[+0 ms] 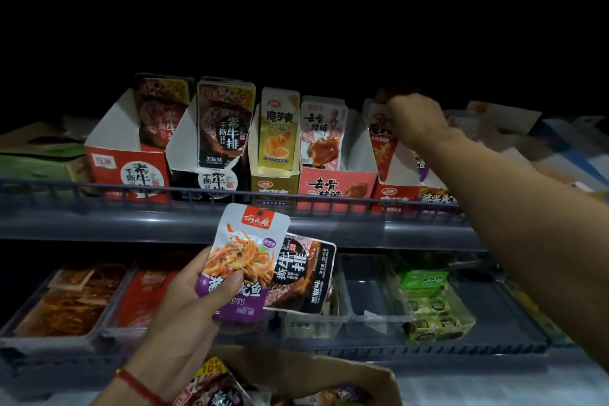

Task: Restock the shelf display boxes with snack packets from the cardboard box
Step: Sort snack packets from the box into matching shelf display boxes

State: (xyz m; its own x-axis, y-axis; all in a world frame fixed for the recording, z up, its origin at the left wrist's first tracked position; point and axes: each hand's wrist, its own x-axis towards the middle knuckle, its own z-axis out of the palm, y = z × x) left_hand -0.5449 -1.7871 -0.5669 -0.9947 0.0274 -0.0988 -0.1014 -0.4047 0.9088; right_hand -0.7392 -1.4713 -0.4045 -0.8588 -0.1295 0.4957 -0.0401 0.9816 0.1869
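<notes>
My left hand (pixel 194 303) grips two snack packets below the upper shelf: a white and purple squid packet (pixel 245 250) in front and a black steak packet (pixel 301 273) behind it. My right hand (pixel 413 119) reaches up to the red display box (pixel 393 196) at the right of the upper shelf and pinches the top of a red packet (pixel 380 142) standing in it. Several other display boxes stand in a row on that shelf, such as the red steak box (pixel 127 168) and the pink box (pixel 336 186). The open cardboard box (pixel 372 379) with more packets sits at the bottom.
A grey wire rail (pixel 197 194) runs along the upper shelf's front edge. The lower shelf holds clear plastic trays (pixel 369 300) with red, orange and green snacks (pixel 428 303). More boxes lie in the dark at the far right (pixel 560 155) and far left (pixel 36 155).
</notes>
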